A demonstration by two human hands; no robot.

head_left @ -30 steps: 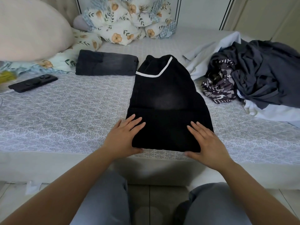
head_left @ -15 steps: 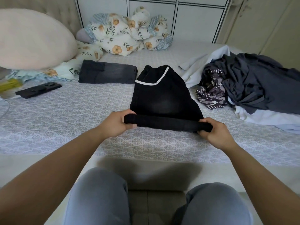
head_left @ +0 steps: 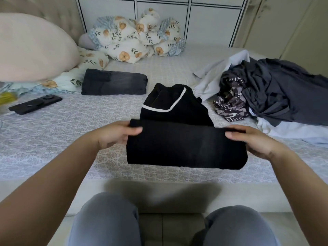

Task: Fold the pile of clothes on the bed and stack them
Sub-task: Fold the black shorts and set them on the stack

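A black garment with a white trim line point(head_left: 179, 135) lies in the middle of the bed point(head_left: 71, 132), its near part lifted and doubled over. My left hand point(head_left: 113, 137) grips the fold's left end and my right hand point(head_left: 255, 141) grips its right end, thumbs on top. A folded dark grey garment point(head_left: 114, 84) lies flat further back on the left. An unfolded pile of dark grey, patterned and pale blue clothes point(head_left: 269, 93) sits on the right of the bed.
A black phone point(head_left: 35, 104) lies at the left on the bedcover. A large beige pillow point(head_left: 33, 48) and a floral bundled blanket point(head_left: 138, 38) fill the back. My knees point(head_left: 106, 221) are below the bed's front edge.
Both hands went from resting flat on the garment's near end to gripping it. They have lifted that end and carried it away from me, over the rest of the garment.
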